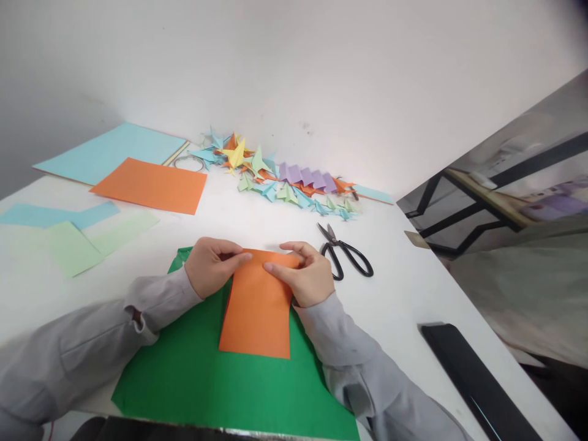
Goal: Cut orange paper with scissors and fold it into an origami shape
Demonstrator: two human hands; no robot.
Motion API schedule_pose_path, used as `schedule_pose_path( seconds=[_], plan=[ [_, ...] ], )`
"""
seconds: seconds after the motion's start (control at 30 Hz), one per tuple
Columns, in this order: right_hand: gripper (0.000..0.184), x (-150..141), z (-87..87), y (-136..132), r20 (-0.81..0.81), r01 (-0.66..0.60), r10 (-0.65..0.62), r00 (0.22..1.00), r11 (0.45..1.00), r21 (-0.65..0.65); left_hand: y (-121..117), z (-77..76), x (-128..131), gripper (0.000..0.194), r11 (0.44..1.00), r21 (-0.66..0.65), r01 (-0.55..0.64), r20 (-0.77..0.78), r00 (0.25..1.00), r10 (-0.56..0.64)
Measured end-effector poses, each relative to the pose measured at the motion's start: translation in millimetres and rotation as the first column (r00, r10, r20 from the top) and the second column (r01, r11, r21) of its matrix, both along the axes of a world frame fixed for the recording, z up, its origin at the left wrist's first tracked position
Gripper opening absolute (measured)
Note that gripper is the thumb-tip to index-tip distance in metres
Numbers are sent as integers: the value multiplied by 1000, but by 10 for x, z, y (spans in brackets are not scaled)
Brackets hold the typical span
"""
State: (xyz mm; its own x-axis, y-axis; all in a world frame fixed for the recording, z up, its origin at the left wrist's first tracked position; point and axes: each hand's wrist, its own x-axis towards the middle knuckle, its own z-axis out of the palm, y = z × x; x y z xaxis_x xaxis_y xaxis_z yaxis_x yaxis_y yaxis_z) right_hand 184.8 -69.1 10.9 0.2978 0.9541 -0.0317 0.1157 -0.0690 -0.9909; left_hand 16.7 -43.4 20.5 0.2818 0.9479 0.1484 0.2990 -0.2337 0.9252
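An orange sheet of paper (260, 312), tall and rectangular, is held over the green mat (184, 380). At its top left edge, my left hand (215, 264) pinches the paper between thumb and fingers. My right hand (309, 274) grips the top right part, the thumb lying on the front face and the index finger raised near the upper edge. Some right fingers are hidden behind the paper. Just right of that hand lie black-handled scissors (342, 248), blades spread, on the white table (390, 349).
Folded paper shapes in several colours (271, 174) line the wall. At the back left are a large light blue sheet (119, 150) and another orange sheet (154, 187). Green paper pieces (73, 248) and a blue strip (55, 215) lie left. A long black object (478, 380) is near the right edge.
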Motion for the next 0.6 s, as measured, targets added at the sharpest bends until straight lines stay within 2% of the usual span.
schedule_pose_path(
  seconds=[0.13,0.27,0.43,0.6],
  plan=[
    [39,40,-22,36,-288,-15,4,958,999,-35,71,3,-29,21,992,-99,-75,113,990,86],
    [35,35,-70,56,-449,-123,77,890,989,-76,84,8,-30,19,983,-143,-110,175,975,135],
    [41,-44,-83,-4,-468,-230,148,871,965,-123,60,-11,-25,18,989,-118,-87,184,977,108],
    [34,-22,-74,-23,-502,-260,143,853,950,-172,87,-32,-29,18,952,-304,-37,306,942,135]
  ],
)
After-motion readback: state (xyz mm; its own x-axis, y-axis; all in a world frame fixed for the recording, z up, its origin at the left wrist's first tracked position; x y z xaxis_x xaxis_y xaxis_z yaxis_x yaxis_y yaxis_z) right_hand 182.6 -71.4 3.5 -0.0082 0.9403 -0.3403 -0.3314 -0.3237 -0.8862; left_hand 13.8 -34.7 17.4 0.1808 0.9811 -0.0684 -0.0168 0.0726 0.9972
